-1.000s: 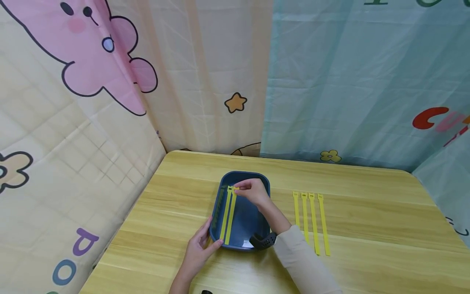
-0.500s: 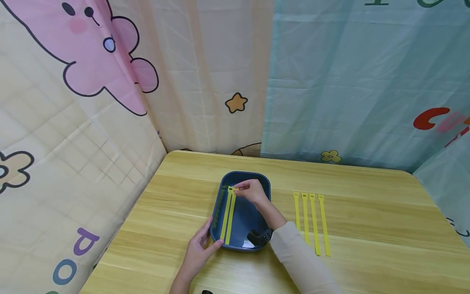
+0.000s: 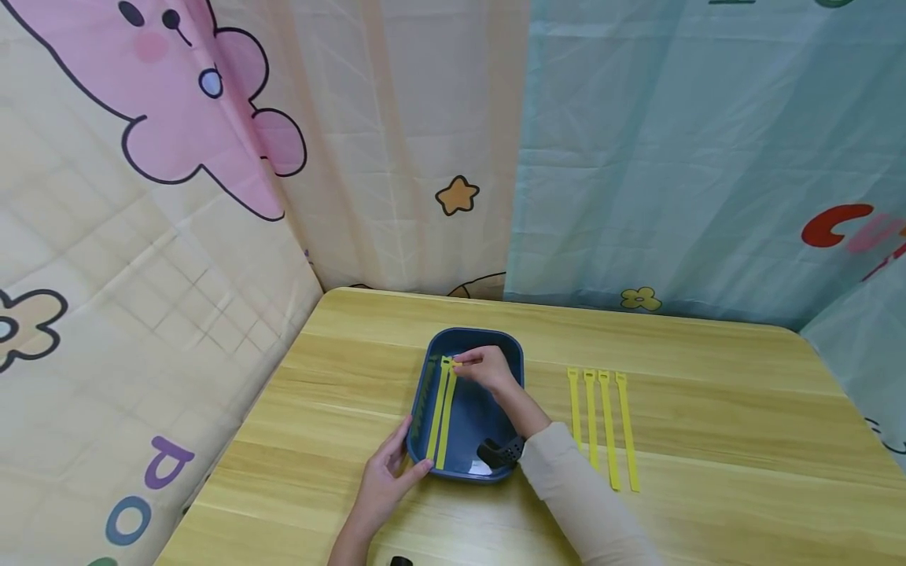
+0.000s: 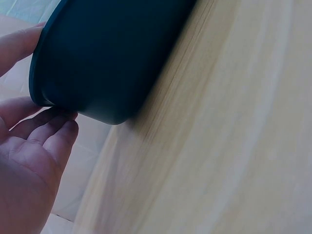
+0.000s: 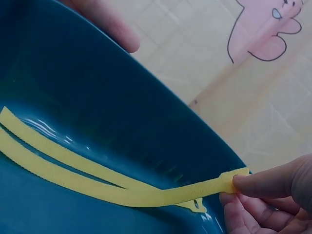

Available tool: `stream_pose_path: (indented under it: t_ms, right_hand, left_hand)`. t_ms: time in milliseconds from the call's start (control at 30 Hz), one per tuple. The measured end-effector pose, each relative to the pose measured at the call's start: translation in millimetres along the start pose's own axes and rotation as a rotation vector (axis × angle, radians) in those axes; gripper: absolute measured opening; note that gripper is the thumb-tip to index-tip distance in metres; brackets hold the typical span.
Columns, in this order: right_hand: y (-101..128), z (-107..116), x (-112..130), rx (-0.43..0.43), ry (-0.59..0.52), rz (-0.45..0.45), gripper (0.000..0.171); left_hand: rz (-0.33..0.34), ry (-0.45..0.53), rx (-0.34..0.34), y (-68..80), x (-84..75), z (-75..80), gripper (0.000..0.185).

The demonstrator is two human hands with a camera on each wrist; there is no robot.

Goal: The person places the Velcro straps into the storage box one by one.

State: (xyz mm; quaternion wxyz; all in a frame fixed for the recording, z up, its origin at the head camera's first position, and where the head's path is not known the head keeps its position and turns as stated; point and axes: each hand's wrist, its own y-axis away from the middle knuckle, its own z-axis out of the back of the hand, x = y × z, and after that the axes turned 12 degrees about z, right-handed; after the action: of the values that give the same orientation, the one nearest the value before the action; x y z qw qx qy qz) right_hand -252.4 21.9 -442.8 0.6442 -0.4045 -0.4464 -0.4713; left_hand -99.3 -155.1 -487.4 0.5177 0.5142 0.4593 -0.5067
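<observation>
A dark blue rectangular tray point(image 3: 484, 417) stands on the table. Two yellow hook-and-loop cable ties lie lengthwise in it, near its left side. My right hand point(image 3: 488, 368) pinches the slotted head of the right-hand cable tie point(image 5: 122, 196) between thumb and fingers. That head is lifted, while the strap curves down to the tray floor. The other cable tie point(image 5: 83, 162) lies beside it, partly crossed by the held one. With thumb and fingers around the near left corner, my left hand point(image 3: 378, 491) holds the tray's rim point(image 4: 33, 80).
Several more yellow cable ties point(image 3: 606, 428) lie in a row on the wooden table point(image 3: 708, 424), right of the tray. The right forearm's sleeve point(image 3: 583, 495) covers part of them. Printed cloth point(image 3: 396, 157) hangs behind the table.
The right wrist has shifted slightly left while the fingers keep hold of the cable tie's head. The left hand and tray stay put.
</observation>
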Motion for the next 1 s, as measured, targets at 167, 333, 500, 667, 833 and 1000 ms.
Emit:
stream_pose_path:
  t_ms: [167, 333, 500, 667, 833, 1000]
  right_hand:
    - [-2, 0, -3, -0.009, 0.008, -0.033, 0.014]
    - [-5, 1, -6, -0.017, -0.011, -0.064, 0.012]
    - [-7, 2, -11, -0.032, -0.043, -0.089, 0.013]
    - [-7, 3, -13, -0.035, -0.057, -0.105, 0.013]
    - [-7, 2, -14, -0.037, -0.078, -0.114, 0.013]
    - [-7, 1, -14, -0.035, -0.092, -0.127, 0.013]
  left_hand:
    - [0.006, -0.003, -0.002, -0.3, -0.3, -0.1, 0.071]
    - [-0.003, -0.003, 0.0, 0.1, -1.4, -0.1, 0.071]
    - [-0.007, 0.0, 0.001, 0.3, -2.2, -0.4, 0.072]
    - [-0.004, 0.006, 0.0, 0.5, -1.7, -0.9, 0.073]
    - [-0.001, -0.001, -0.003, 0.2, -2.1, -1.1, 0.073]
    - [0.009, -0.008, -0.001, 0.4, -2.5, -1.0, 0.074]
